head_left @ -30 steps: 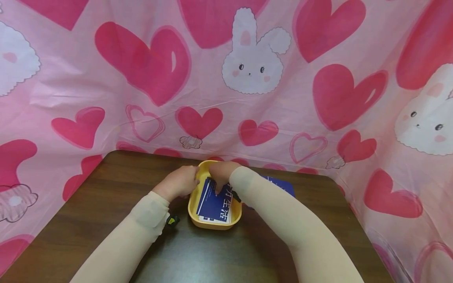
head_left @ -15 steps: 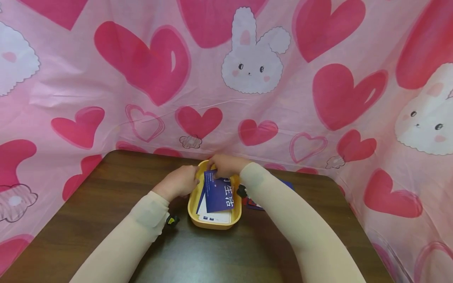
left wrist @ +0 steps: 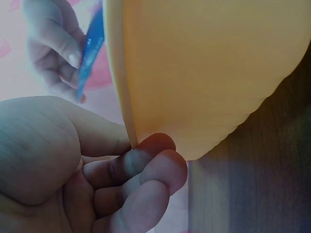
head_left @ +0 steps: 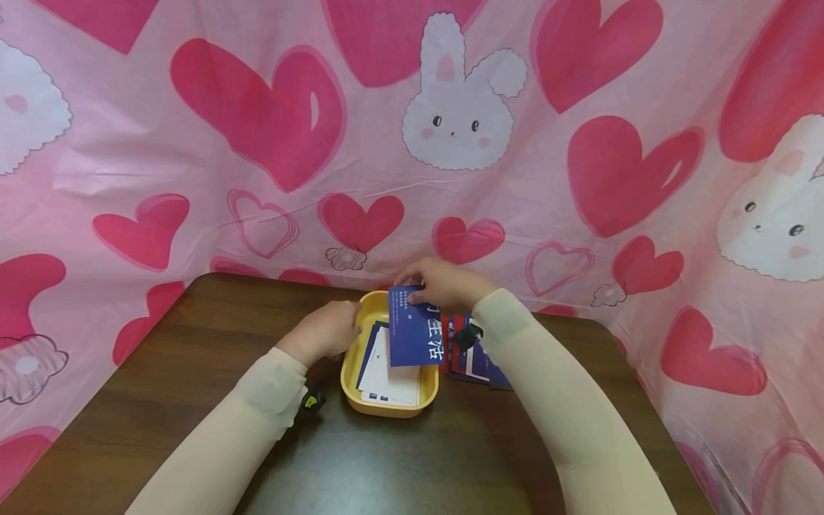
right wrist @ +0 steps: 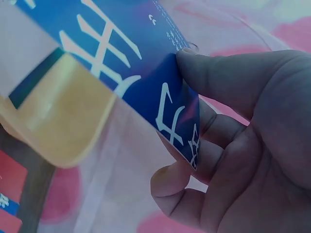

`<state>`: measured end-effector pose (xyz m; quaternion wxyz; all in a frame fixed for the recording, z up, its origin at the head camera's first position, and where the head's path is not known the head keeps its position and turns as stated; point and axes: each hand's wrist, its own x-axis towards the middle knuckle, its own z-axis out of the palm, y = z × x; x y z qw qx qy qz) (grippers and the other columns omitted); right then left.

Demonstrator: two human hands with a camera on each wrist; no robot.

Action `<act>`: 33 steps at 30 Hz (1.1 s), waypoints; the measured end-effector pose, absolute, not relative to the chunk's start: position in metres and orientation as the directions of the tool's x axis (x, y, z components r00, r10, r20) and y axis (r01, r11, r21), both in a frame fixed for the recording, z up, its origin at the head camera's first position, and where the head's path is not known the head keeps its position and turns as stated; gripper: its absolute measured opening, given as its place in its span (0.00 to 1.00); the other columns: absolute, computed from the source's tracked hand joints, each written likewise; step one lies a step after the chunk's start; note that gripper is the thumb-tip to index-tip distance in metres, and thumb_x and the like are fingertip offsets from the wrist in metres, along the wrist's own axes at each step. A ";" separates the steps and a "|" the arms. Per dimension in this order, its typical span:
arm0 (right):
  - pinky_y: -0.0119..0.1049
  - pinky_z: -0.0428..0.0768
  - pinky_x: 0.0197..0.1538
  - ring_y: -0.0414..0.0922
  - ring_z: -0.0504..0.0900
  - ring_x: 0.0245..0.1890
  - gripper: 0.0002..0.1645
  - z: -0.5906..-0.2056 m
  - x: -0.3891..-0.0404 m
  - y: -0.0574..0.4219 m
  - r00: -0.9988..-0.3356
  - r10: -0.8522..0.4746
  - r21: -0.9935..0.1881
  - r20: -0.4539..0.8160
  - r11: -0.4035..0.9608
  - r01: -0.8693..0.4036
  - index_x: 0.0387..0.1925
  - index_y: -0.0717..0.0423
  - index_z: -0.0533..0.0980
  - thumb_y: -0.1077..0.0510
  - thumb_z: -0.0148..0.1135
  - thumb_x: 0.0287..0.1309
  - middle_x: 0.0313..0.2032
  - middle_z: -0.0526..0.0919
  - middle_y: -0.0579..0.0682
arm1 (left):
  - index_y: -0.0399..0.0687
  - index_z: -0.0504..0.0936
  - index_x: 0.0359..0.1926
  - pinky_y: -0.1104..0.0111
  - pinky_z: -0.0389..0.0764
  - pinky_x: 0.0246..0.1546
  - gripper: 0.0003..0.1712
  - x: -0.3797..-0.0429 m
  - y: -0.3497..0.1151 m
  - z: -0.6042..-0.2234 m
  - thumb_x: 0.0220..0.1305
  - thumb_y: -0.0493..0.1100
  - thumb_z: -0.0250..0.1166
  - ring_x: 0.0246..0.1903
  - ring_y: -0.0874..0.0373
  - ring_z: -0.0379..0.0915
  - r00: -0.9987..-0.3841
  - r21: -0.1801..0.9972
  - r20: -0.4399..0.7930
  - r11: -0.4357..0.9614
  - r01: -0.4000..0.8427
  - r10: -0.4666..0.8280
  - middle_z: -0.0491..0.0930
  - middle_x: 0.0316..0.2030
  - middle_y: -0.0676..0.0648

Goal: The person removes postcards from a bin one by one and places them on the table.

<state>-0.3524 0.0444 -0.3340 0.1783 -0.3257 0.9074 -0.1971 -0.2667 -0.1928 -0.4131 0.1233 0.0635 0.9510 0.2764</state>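
Observation:
A blue card with white characters (head_left: 415, 336) is pinched at its far edge by my right hand (head_left: 444, 285). It hangs over the right part of a yellow plastic tray (head_left: 389, 411). In the right wrist view the card (right wrist: 112, 48) bends, with the thumb on its printed face and the fingers behind. My left hand (head_left: 327, 329) grips the tray's left rim; the left wrist view shows its thumb and fingers (left wrist: 155, 170) pinching the wall. Inside the tray lie a white card (head_left: 394, 379) and a blue-edged one partly under it.
Right of the tray, several red and blue cards (head_left: 473, 365) lie overlapping on the dark wooden table (head_left: 386, 465), partly hidden by the right wrist. A pink curtain (head_left: 373, 164) with hearts and rabbits hangs behind the table's far edge.
My right hand has taken hold of the blue card and lifted it up and to the right, uncovering the white card beneath. My left hand has stayed on the rim.

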 end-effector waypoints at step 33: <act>0.52 0.89 0.53 0.53 0.88 0.48 0.26 -0.343 -0.382 0.224 -0.816 -0.559 -0.421 -0.149 0.782 -0.459 0.64 0.57 0.83 0.58 0.73 0.67 0.54 0.90 0.62 | 0.45 0.75 0.72 0.65 0.89 0.26 0.28 -0.261 -0.195 -0.411 0.76 0.44 0.66 0.25 0.50 0.85 -0.960 0.581 -0.216 0.814 0.021 0.179 0.84 0.36 0.43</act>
